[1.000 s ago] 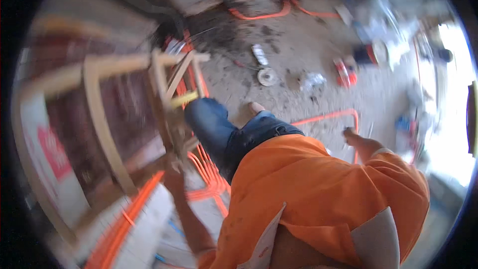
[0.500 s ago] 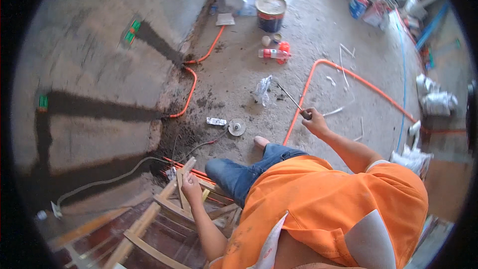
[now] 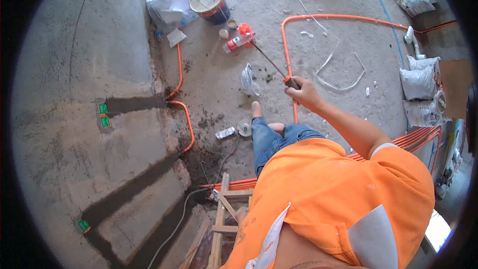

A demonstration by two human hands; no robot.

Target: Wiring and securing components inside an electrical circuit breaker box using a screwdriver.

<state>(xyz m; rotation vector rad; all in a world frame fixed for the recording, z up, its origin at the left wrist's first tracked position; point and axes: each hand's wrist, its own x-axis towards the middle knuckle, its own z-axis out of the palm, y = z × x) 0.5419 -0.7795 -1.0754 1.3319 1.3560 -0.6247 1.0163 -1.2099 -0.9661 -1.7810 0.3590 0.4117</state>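
Note:
My right hand point(image 3: 306, 93) is closed around the handle of a long-shafted screwdriver point(image 3: 270, 62). Its thin metal shaft points up and left, the tip overlapping a red-labelled plastic bottle point(image 3: 235, 45) in the picture. Below the hand, an orange conduit point(image 3: 288, 50) runs along the floor. Of my left hand point(image 3: 241, 214), only a small patch of skin shows beside a wooden ladder-like frame point(image 3: 219, 224); my shirt hides most of it, and its fingers cannot be made out.
A dark bucket point(image 3: 217, 14) stands near plastic bags point(image 3: 167, 7). Before my feet lie a disc-shaped part point(image 3: 244, 129) and a small white box point(image 3: 225, 133). Green wall boxes point(image 3: 103, 114) sit by dark channels at left; white sacks point(image 3: 417, 83) line the right.
My view and body have turned. My right hand has swung the screwdriver forward. My left hand, earlier resting on the wooden frame, is now mostly hidden behind my shirt.

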